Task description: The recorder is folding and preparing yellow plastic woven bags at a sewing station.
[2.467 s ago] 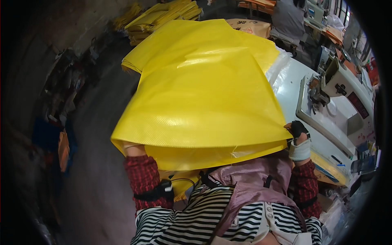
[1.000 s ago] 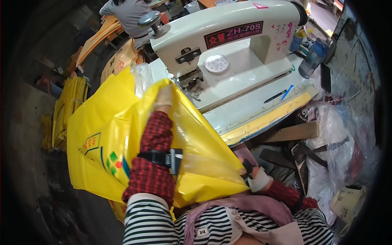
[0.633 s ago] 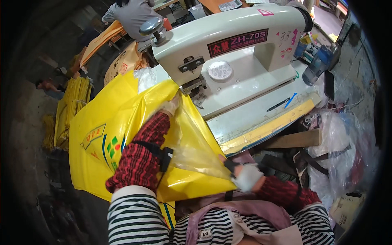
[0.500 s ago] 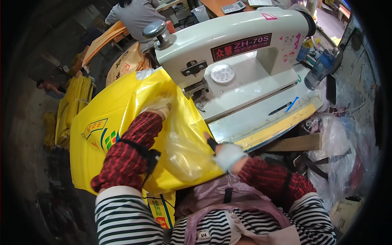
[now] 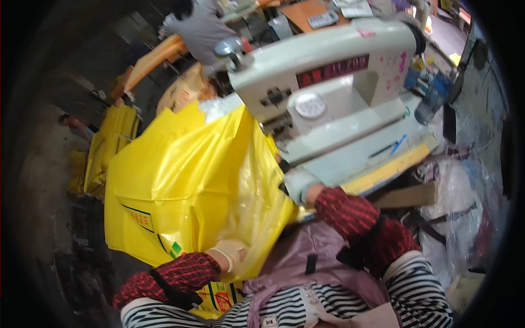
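Observation:
A large yellow woven plastic bag (image 5: 175,175) with a clear plastic liner (image 5: 246,191) lies creased across the left and middle. My left hand (image 5: 232,253), in a pale glove, is at the bag's near edge, its fingers curled against the plastic and slightly blurred. At the bag's right edge my right hand (image 5: 299,183), in a light glove with dark fingertips, pinches the plastic beside the machine bed. Just beyond stands a white sewing machine (image 5: 322,54); the bag's far right edge lies beside its needle end.
On the machine table lie a black pen (image 5: 384,149), a blue pen-like stick (image 5: 398,144) and a yellow strip (image 5: 391,169). A blue water bottle (image 5: 432,98) and a dark phone (image 5: 449,123) are at right. Yellow bags (image 5: 109,145) are stacked left. Another person (image 5: 202,33) sits beyond.
My left hand has come back from the bag's middle to its near edge. The bag's surface has bulged and shifted. My right hand has moved up slightly along the bag's edge. The view has shifted.

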Available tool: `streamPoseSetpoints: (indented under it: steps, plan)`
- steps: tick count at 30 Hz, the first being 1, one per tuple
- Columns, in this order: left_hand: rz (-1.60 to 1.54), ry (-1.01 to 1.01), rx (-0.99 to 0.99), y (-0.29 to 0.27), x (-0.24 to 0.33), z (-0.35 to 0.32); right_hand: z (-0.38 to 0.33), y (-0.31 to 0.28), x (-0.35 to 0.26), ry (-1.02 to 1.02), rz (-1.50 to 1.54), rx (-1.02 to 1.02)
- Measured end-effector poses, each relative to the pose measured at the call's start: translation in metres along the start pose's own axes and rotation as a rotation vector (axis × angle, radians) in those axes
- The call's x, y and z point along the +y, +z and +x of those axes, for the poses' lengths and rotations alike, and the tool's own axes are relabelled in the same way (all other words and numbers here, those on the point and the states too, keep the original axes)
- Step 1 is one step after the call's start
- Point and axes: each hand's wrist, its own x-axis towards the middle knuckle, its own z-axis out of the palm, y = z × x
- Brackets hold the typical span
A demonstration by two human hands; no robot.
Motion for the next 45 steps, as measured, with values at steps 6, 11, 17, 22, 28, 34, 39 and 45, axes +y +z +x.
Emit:
streamPoseSetpoints:
  steps: [6, 11, 17, 22, 28, 34, 39, 45]
  plan:
    - [-0.210, 0.358, 0.696, -0.023, 0.078, 0.024, -0.019, 0.051, -0.001, -0.012, -0.146, 0.103]
    - [-0.379, 0.383, 0.172, 0.011, 0.088, 0.027, -0.022, 0.090, 0.009, -0.071, -0.203, 0.459]
    - [-0.014, 0.297, 0.060, 0.002, 0.080, -0.018, -0.027, 0.071, -0.011, 0.101, 0.009, 0.151]
    - [0.397, 0.237, 0.321, -0.021, 0.065, -0.038, -0.038, 0.082, -0.019, 0.141, 0.339, 0.291]
    - [0.571, 0.673, 0.316, -0.003, 0.130, -0.027, -0.019, 0.119, -0.001, 0.162, 0.248, 0.149]
    - [0.391, 0.353, 0.275, -0.055, 0.068, -0.069, -0.049, 0.041, -0.048, 0.286, -0.016, 0.042]
    - [0.671, 0.594, 0.573, -0.143, 0.111, -0.083, 0.006, 0.007, -0.018, 0.263, -0.114, 0.112]
    - [0.532, 0.691, 0.333, -0.043, 0.157, 0.008, -0.009, 0.048, -0.018, 0.267, 0.033, 0.216]
